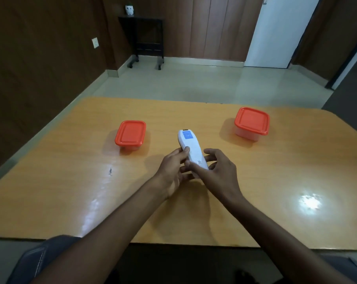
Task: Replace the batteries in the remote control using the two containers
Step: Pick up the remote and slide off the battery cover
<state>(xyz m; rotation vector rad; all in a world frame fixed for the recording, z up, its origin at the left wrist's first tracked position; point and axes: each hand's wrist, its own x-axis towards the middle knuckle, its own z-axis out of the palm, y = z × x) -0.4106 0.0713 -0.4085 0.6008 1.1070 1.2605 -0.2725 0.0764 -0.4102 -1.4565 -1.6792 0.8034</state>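
Observation:
A white remote control [191, 147] lies back side up, a blue label near its far end, just above the middle of the orange table [276, 181]. My left hand [173, 171] grips its left side, thumb on the back. My right hand [218, 171] holds its near end, thumb resting by the battery cover latch, fingers spread beneath. Two clear containers with orange lids stand closed: the left container [130, 134] to the left of the remote, the right container [252, 123] farther off to the right. What they hold is hidden.
The table's near edge [194, 243] runs just above my knees. Beyond the far edge is tiled floor, a dark wheeled stand [147, 37] against the wooden wall, and a white door [280, 31] at the back right.

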